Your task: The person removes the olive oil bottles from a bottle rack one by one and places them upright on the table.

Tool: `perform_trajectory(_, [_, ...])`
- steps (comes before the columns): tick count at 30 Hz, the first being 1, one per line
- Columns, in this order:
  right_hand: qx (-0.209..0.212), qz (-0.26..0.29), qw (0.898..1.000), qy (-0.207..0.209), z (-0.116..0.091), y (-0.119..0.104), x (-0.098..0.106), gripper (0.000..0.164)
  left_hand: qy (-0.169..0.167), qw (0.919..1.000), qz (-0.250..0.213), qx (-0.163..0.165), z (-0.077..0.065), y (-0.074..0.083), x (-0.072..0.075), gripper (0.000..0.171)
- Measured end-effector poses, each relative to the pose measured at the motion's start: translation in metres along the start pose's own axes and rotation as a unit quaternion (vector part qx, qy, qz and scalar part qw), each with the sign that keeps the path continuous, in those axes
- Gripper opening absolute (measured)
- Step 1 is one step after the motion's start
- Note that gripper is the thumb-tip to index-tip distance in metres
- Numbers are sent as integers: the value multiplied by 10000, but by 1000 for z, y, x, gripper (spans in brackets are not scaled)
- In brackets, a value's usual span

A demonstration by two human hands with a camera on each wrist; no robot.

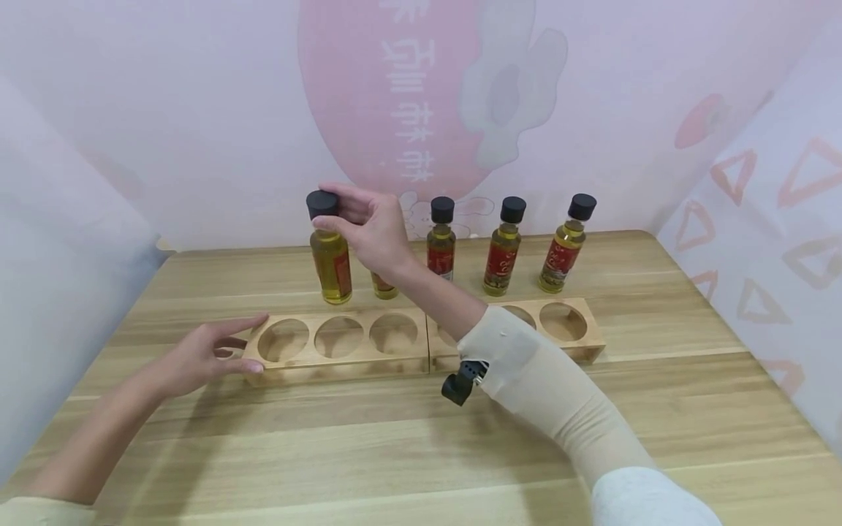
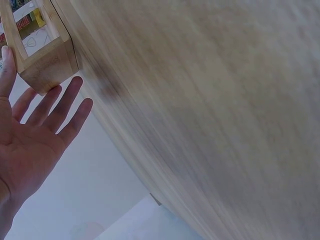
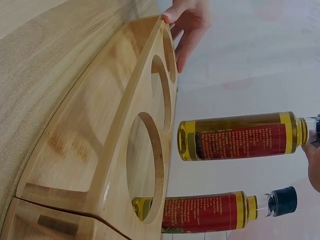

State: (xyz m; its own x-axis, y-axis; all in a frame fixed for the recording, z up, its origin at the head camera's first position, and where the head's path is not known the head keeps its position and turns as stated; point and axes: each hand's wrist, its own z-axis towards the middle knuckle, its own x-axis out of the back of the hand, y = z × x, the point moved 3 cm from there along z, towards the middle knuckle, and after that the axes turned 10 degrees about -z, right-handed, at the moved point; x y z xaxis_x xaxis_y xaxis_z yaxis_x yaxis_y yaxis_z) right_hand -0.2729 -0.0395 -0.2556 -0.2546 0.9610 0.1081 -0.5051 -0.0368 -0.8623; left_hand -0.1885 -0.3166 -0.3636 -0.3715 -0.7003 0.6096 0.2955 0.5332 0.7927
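My right hand [image 1: 380, 232] pinches a glass bottle of olive oil [image 1: 332, 264] by its black cap and neck. That bottle hangs upright behind the left wooden rack [image 1: 368, 365]; in the right wrist view its base is higher than that of the standing bottle [image 3: 200, 212] beside it. The left rack has three round holes, with no bottle in them. At its left end my left hand [image 1: 191, 358] holds the rack between thumb and index finger, the thumb at the front corner. In the left wrist view the other fingers [image 2: 62, 112] spread out loosely near the end block.
A second wooden rack [image 1: 595, 343] adjoins the first on the right, partly hidden by my right forearm. Behind the racks stand more oil bottles: one [image 1: 384, 286] mostly behind my hand, then three rightward [image 1: 441, 248]. A printed wall [image 1: 230, 146] rises behind the table [image 1: 316, 453].
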Motion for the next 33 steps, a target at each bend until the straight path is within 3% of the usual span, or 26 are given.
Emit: perform_trajectory(33, [-429, -257, 9987, 89, 8, 20, -17, 48, -2, 9999, -7, 106, -1, -1, -1, 78])
